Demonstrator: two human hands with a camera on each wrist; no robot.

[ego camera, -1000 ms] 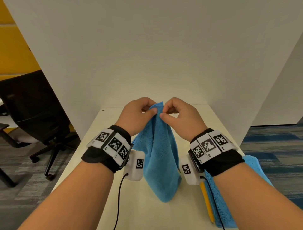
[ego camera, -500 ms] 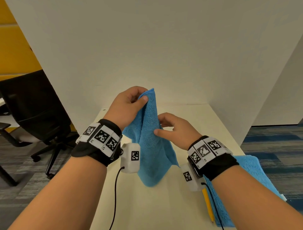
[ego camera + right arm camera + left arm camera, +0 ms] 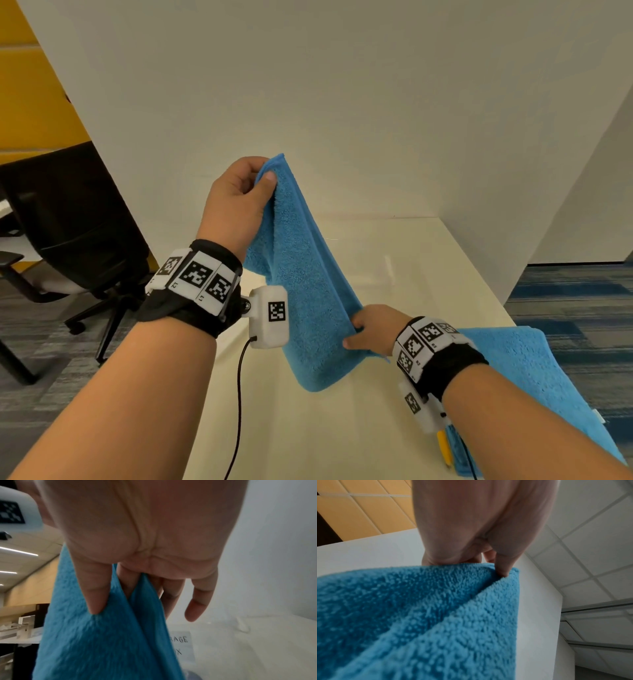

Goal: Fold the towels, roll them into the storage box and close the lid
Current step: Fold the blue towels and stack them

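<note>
left hand pinches towel corner (raised) | right hand grips lower edge

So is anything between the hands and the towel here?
No. The left hand pinches the blue towel at its raised top corner, and the right hand grips its lower edge. The storage box shows only as a label in the right wrist view.

**Plush cloth over a smooth tabletop**

The blue towel was thick, fuzzy cloth with a matt looped pile and a stitched hem. The second towel looked the same. The table was smooth and cream, faintly glossy. The wrist bands were matt black fabric carrying hard white plastic tags.
</note>
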